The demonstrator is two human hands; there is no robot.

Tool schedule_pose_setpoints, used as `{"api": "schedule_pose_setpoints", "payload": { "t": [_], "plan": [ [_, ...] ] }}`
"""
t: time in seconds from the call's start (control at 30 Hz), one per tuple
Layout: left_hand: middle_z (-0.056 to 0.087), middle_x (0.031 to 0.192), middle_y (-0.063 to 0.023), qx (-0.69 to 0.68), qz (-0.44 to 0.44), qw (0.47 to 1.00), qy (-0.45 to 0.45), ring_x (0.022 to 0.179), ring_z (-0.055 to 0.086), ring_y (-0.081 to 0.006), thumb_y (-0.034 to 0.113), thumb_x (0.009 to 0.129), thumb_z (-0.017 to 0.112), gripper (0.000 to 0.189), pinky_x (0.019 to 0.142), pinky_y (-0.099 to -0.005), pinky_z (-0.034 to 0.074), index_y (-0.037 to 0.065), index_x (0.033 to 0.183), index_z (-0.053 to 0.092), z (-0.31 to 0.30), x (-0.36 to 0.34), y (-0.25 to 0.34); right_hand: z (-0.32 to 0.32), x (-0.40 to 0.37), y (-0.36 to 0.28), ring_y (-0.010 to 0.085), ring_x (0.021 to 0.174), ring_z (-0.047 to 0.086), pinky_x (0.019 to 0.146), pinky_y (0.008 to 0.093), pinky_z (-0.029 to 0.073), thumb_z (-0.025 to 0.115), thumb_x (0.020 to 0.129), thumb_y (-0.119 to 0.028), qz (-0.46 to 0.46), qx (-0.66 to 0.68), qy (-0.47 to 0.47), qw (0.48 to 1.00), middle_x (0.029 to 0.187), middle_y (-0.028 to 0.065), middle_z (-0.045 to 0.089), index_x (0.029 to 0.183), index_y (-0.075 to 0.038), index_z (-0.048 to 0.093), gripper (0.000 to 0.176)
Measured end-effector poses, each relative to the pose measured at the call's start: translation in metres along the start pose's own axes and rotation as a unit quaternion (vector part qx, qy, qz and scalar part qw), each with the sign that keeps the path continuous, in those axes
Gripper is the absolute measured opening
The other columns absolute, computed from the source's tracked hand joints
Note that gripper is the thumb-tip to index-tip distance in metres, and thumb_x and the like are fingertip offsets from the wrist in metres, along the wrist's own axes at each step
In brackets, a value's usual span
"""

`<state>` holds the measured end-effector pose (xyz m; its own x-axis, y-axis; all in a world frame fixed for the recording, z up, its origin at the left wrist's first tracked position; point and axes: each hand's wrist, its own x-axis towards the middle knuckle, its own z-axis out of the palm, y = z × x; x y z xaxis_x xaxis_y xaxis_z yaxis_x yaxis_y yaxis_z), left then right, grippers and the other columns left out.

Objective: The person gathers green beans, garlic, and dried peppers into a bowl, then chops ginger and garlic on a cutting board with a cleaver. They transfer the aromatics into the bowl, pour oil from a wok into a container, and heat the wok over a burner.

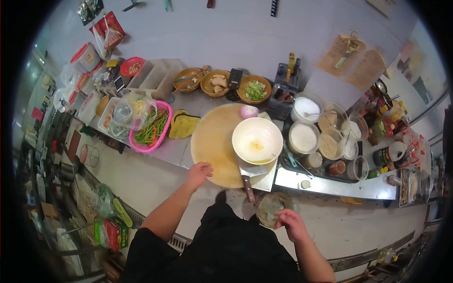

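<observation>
My left hand [199,175] is at the front left edge of the round wooden board [212,137], fingers loosely stretched and nothing seen in them. Over the floor in front of the counter, my right hand [291,223] hangs beside a round bin [271,207], its fingers half bent and apart, with no object visible. A white bowl [255,137] with a little yellowish liquid rests on the board's right part. Partly under it lies a cleaver [248,187], handle toward me. A peeled purple onion [249,111] sits behind the bowl.
Left of the board are a yellow-green cloth [183,125] and a pink basket [163,134] of green vegetables. Wooden bowls [255,100] line the back, near a knife rack [284,92]. Tubs of white powder [303,137] and jars stand right. The counter's front edge [330,187] runs before me.
</observation>
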<state>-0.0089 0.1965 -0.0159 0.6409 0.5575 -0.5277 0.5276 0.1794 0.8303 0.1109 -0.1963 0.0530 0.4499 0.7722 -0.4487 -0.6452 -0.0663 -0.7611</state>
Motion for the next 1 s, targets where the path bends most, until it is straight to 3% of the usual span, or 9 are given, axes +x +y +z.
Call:
{"api": "schedule_pose_setpoints", "payload": {
  "t": [0.17, 0.23, 0.37, 0.43, 0.53, 0.77, 0.83, 0.9, 1.0],
  "plan": [
    [0.067, 0.099, -0.0112, 0.117, 0.097, 0.980, 0.125, 0.087, 0.066, -0.0182, 0.018, 0.088, 0.062, 0.032, 0.069, -0.0281, 0.049, 0.000, 0.114, 0.060, -0.121, 0.053, -0.008, 0.042, 0.099, 0.004, 0.0207, 0.066, 0.062, 0.064, 0.0293, 0.051, 0.054, 0.094, -0.020, 0.037, 0.013, 0.116, 0.992, 0.077, 0.0135, 0.065, 0.123, 0.002, 0.052, 0.037],
    [0.069, 0.099, -0.0131, 0.265, 0.254, 0.907, 0.205, 0.087, 0.067, -0.0253, 0.019, 0.086, 0.061, 0.031, 0.077, -0.0358, 0.051, -0.001, 0.111, 0.061, -0.167, 0.076, 0.016, 0.072, 0.135, 0.001, 0.0198, 0.063, 0.062, 0.062, 0.0293, 0.051, 0.055, 0.093, -0.022, 0.044, 0.023, 0.172, 0.984, 0.077, 0.0125, 0.065, 0.121, 0.001, 0.055, 0.036],
    [0.062, 0.119, -0.0152, 0.504, 0.212, 0.829, 0.116, 0.113, 0.058, -0.0288, 0.019, 0.086, 0.058, 0.032, 0.094, -0.0409, 0.045, 0.002, 0.113, 0.062, -0.281, 0.118, 0.058, 0.132, 0.193, 0.018, 0.0213, 0.063, 0.062, 0.062, 0.0300, 0.051, 0.056, 0.093, -0.021, 0.071, 0.038, 0.174, 0.982, 0.077, 0.0128, 0.065, 0.112, 0.001, 0.060, 0.030],
    [0.048, 0.138, -0.0159, 0.722, 0.297, 0.622, 0.057, 0.135, 0.037, -0.0310, 0.020, 0.086, 0.054, 0.033, 0.110, -0.0472, 0.030, 0.004, 0.114, 0.062, -0.334, 0.145, 0.063, 0.163, 0.216, 0.022, 0.0213, 0.064, 0.062, 0.063, 0.0302, 0.052, 0.056, 0.093, -0.020, 0.084, 0.030, 0.154, 0.984, 0.078, 0.0132, 0.065, 0.112, 0.002, 0.060, 0.029],
    [0.037, 0.147, -0.0151, 0.740, 0.342, 0.569, 0.103, 0.143, 0.019, -0.0330, 0.017, 0.085, 0.051, 0.034, 0.115, -0.0510, 0.018, 0.004, 0.115, 0.062, -0.399, 0.191, 0.064, 0.195, 0.240, 0.026, 0.0211, 0.067, 0.063, 0.065, 0.0306, 0.053, 0.055, 0.093, -0.018, 0.115, 0.026, 0.126, 0.985, 0.080, 0.0142, 0.065, 0.111, 0.002, 0.060, 0.028],
    [0.052, 0.134, -0.0113, 0.759, 0.221, 0.581, 0.192, 0.135, 0.033, -0.0305, 0.018, 0.083, 0.050, 0.026, 0.110, -0.0516, 0.025, 0.008, 0.096, 0.071, -0.504, 0.250, 0.098, 0.207, 0.269, 0.031, 0.0208, 0.061, 0.059, 0.062, 0.0315, 0.050, 0.055, 0.092, -0.024, 0.087, 0.049, 0.242, 0.965, 0.076, 0.0130, 0.063, 0.108, -0.002, 0.060, 0.028],
    [0.063, 0.116, -0.0080, 0.728, 0.211, 0.550, 0.351, 0.118, 0.050, -0.0282, 0.016, 0.083, 0.050, 0.022, 0.097, -0.0489, 0.041, 0.008, 0.082, 0.070, -0.538, 0.277, 0.089, 0.198, 0.276, 0.033, 0.0204, 0.061, 0.057, 0.062, 0.0319, 0.048, 0.055, 0.092, -0.028, 0.092, 0.086, 0.281, 0.951, 0.075, 0.0122, 0.062, 0.111, -0.003, 0.058, 0.032],
    [0.064, 0.113, -0.0122, 0.699, 0.086, 0.618, 0.349, 0.114, 0.053, -0.0340, 0.020, 0.088, 0.048, 0.027, 0.099, -0.0477, 0.039, 0.007, 0.094, 0.070, -0.555, 0.274, 0.114, 0.190, 0.279, 0.035, 0.0187, 0.061, 0.054, 0.063, 0.0327, 0.044, 0.054, 0.092, -0.042, 0.087, 0.158, 0.338, 0.924, 0.076, 0.0090, 0.059, 0.120, -0.006, 0.050, 0.046],
    [0.067, 0.094, -0.0182, 0.595, 0.115, 0.707, 0.366, 0.093, 0.063, -0.0366, 0.023, 0.084, 0.050, 0.025, 0.082, -0.0482, 0.048, 0.008, 0.090, 0.069, -0.633, 0.324, 0.081, 0.177, 0.281, 0.027, 0.0179, 0.063, 0.052, 0.065, 0.0327, 0.043, 0.052, 0.092, -0.050, 0.014, 0.265, 0.431, 0.863, 0.080, 0.0074, 0.059, 0.121, -0.008, 0.047, 0.052]
  ]
}}
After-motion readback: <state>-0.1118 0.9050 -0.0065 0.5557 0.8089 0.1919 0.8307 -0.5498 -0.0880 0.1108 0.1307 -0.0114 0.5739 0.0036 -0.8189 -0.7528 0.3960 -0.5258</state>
